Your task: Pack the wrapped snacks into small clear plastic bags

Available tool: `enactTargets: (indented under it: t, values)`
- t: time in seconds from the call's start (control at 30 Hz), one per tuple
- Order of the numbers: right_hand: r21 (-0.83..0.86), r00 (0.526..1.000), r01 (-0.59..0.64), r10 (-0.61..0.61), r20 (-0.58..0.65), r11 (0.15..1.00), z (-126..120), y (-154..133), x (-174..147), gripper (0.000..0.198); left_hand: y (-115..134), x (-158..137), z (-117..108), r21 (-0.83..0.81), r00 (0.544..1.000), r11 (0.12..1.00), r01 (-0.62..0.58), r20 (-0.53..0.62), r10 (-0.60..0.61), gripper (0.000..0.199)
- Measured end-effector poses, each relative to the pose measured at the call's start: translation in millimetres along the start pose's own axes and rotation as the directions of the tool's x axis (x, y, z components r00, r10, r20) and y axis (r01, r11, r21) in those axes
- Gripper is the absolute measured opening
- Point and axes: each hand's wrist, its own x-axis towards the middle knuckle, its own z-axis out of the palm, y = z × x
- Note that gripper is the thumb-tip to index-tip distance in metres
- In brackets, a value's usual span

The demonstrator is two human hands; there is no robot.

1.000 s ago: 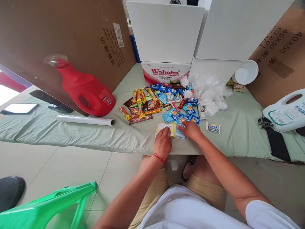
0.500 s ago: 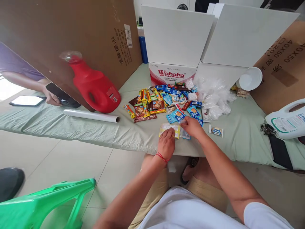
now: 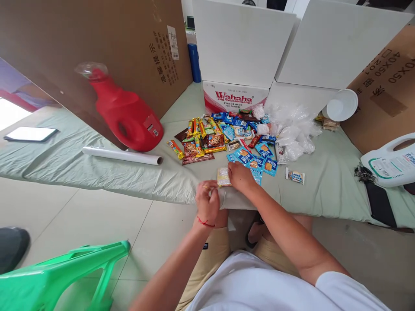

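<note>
A small yellow-and-white packet [image 3: 223, 177] lies flat near the table's front edge, with what looks like clear plastic around it. My right hand [image 3: 241, 176] grips its right end. At its left end, my left hand [image 3: 207, 199] is closed, fingertips pinching at the near corner; the exact hold is partly hidden. Just beyond and beside my right hand lie several blue snack packets [image 3: 263, 150]. Farther back is a pile of mixed snacks, among them brown cookie packets [image 3: 215, 140] and yellow-wrapped bars [image 3: 175, 149]. A single wrapped biscuit bar [image 3: 295, 176] rests to the right.
Crumpled clear plastic bags [image 3: 296, 129] sit behind the snacks, before a Wahaha carton [image 3: 235, 97]. A red jug [image 3: 129, 116] and white roll [image 3: 123, 155] are left. A white bottle [image 3: 392, 162], keys and a black phone [image 3: 380, 203] are right. A green stool [image 3: 65, 263] stands below.
My left hand has lifted off the packet's top and moved to its left end. My right hand has shifted left onto the packet's right end. The other person's hand at far left has left view.
</note>
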Motion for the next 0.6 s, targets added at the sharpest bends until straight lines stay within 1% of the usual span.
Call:
enactTargets:
  t: [0.03, 0.07, 0.1, 0.13, 0.17, 0.23, 0.3, 0.33, 0.4, 0.43, 0.47, 0.5, 0.53, 0.57, 0.6]
  values:
    - [-0.009, 1.0, 0.013, -0.013, -0.026, 1.0, 2.0, -3.5, -4.2, 0.032, -3.2, 2.2, 1.4, 0.085, 0.995, 0.993, 0.083, -0.056, -0.079, 0.022]
    - [-0.016, 0.998, 0.027, -0.028, -0.052, 1.0, 3.6, -7.5, -8.2, 0.032, -5.6, 5.0, 4.6, 0.163, 0.988, 0.976, 0.142, -0.082, -0.13, 0.02]
    - [-0.018, 0.996, 0.042, -0.043, -0.073, 0.999, 5.0, -11.3, -12.1, 0.031, -7.1, 7.7, 9.1, 0.217, 0.986, 0.962, 0.164, -0.07, -0.152, 0.02]
    - [-0.01, 0.995, 0.058, -0.058, -0.085, 0.998, 6.1, -14.2, -16.0, 0.029, -7.5, 9.9, 14.6, 0.235, 0.988, 0.96, 0.152, -0.031, -0.149, 0.021]
    - [0.012, 0.993, 0.072, -0.071, -0.098, 0.997, 7.2, -15.7, -20.0, 0.027, -6.7, 10.9, 20.3, 0.215, 0.991, 0.969, 0.123, 0.018, -0.13, 0.021]
    - [0.113, 0.987, 0.097, -0.081, -0.138, 0.989, 9.9, -13.0, -28.9, 0.026, -1.3, 8.3, 30.7, 0.099, 0.994, 0.992, 0.075, 0.078, -0.083, 0.022]
    - [0.298, 0.976, 0.13, -0.07, -0.204, 0.946, 13.8, -3.4, -40.1, 0.027, 9.0, -0.2, 38.1, -0.02, 0.998, 0.999, 0.051, 0.048, -0.05, 0.026]
    - [0.406, 0.967, 0.151, -0.049, -0.25, 0.901, 15.9, 2.9, -46.9, 0.027, 16.1, -5.9, 40.5, -0.054, 1.0, 0.998, 0.023, 0.008, -0.022, 0.027]
    - [0.595, 0.94, 0.191, 0.029, -0.34, 0.78, 19.4, 15.4, -62.9, 0.027, 33.8, -18.3, 43.6, -0.067, 0.993, 0.994, -0.086, -0.088, 0.08, 0.021]
    - [0.677, 0.925, 0.198, 0.094, -0.368, 0.709, 20.3, 21.0, -71.6, 0.027, 44.0, -24.3, 44.9, -0.057, 0.98, 0.986, -0.16, -0.127, 0.151, 0.015]
    - [0.759, 0.913, 0.19, 0.172, -0.369, 0.622, 20.5, 26.0, -80.2, 0.029, 54.4, -30.1, 46.5, -0.048, 0.961, 0.969, -0.242, -0.151, 0.233, 0.011]
    - [0.844, 0.908, 0.17, 0.251, -0.335, 0.509, 20.2, 30.5, -88.3, 0.032, 64.6, -35.5, 48.5, -0.048, 0.935, 0.942, -0.332, -0.15, 0.321, 0.011]
    - [0.919, 0.909, 0.142, 0.319, -0.268, 0.367, 19.6, 35.0, -95.7, 0.036, 73.8, -40.6, 51.3, -0.057, 0.901, 0.903, -0.425, -0.118, 0.417, 0.016]
    - [0.97, 0.911, 0.112, 0.368, -0.187, 0.218, 19.0, 39.5, -101.9, 0.041, 81.7, -45.5, 54.9, -0.077, 0.857, 0.853, -0.516, -0.063, 0.512, 0.02]
    - [0.994, 0.913, 0.085, 0.393, -0.108, 0.075, 18.7, 44.4, -107.1, 0.045, 88.0, -50.2, 59.2, -0.105, 0.803, 0.799, -0.593, 0.005, 0.596, 0.025]
